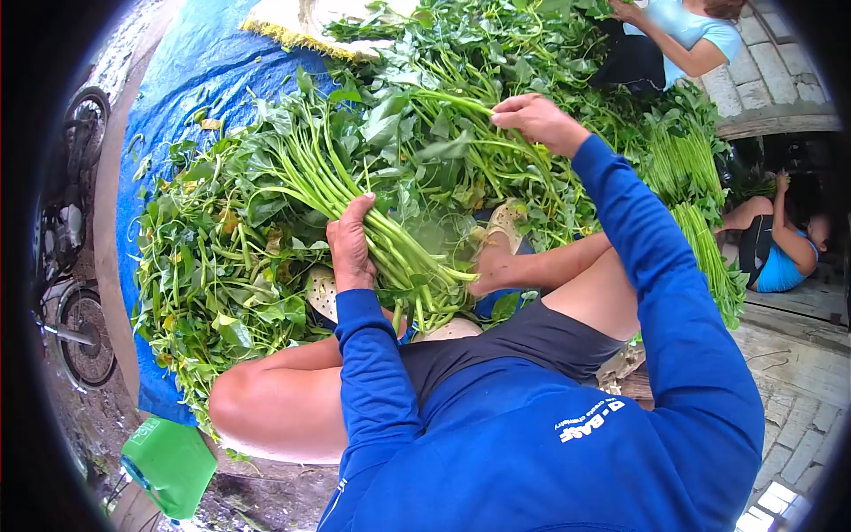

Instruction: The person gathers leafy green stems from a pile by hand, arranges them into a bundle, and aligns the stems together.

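My left hand point(352, 246) is wrapped round a bunch of leafy green stems point(403, 248), which look like water spinach. Their cut ends point down toward my lap and the leaves fan out to the upper left. Out to the right, my right hand point(539, 122) pinches a single leafy green stem point(456, 101) between thumb and fingers, above the heap. A large pile of loose greens point(230, 293) spreads around my feet, some leaves yellowed. Perforated light-coloured clogs point(507, 222) on my feet show among the stems.
A blue tarp point(191, 84) lies under the greens. Neatly stacked bundles point(683, 168) stand at the right. Two other people point(696, 40) sit at the upper right and far right. A green container point(170, 465) is at the lower left, and a motorcycle point(75, 230) stands beyond the tarp.
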Tool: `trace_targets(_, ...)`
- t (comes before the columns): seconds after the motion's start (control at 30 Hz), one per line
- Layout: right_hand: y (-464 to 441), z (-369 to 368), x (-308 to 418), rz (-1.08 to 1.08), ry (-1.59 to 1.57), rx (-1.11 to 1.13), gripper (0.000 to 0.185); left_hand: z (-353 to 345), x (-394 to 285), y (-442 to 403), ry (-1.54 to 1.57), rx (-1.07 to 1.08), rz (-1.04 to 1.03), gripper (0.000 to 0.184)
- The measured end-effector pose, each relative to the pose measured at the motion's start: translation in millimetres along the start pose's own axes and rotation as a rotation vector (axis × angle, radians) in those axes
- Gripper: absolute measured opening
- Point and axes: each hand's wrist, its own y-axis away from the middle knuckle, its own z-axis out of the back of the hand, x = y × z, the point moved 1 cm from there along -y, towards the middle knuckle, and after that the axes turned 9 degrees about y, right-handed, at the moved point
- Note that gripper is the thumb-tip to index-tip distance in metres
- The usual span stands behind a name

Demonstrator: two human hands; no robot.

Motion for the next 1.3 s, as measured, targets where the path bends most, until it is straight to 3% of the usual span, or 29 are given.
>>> trace_targets(0.2, 58.0, 34.9, 30.5, 0.018, -0.411, -0.062, 0.037, -4.2, 0.2, 11.0, 0.017, 0.062, 0.017, 0.023)
trace_targets(0.3, 72.5, 33.6, 48.8, 0.075, -0.473, -0.128, 0.036, -0.8, 6.2, 13.5, -0.010, 0.087, 0.015, 0.024)
trace_targets(0.47, 55.7, 46.8, 64.1, 0.167, -0.422, -0.249, 0.034, 1.9, 18.1, 12.5, -0.022, 0.121, -0.049, 0.025)
trace_targets(0.6, 59.4, 50.1, 97.1, 0.248, -0.285, -0.464, 0.042, -5.7, 13.0, 22.5, -0.065, 0.127, 0.031, 0.030)
trace_targets(0.73, 52.8, 41.1, 113.6, 0.395, 0.081, -0.719, 0.047, -5.3, 22.3, 21.5, -0.056, 0.163, 0.002, 0.028)
trace_targets(0.87, 52.3, 9.0, 127.2, 0.479, 0.195, -0.709, 0.046, -2.6, 40.1, 18.8, -0.071, 0.140, 0.010, 0.025)
trace_targets(1.13, 25.0, -12.9, 123.1, 0.462, 0.134, -0.636, 0.043, 5.9, 67.6, 13.5, 0.058, 0.124, 0.129, 0.028)
trace_targets(1.23, 30.0, 0.4, 131.4, 0.375, 0.061, -0.591, 0.045, 7.9, 72.5, 7.8, 0.091, 0.122, 0.121, 0.030)
trace_targets(1.3, 30.8, 9.6, 131.8, 0.329, -0.162, -0.419, 0.050, 6.4, 72.1, 7.2, 0.076, 0.124, 0.143, 0.030)
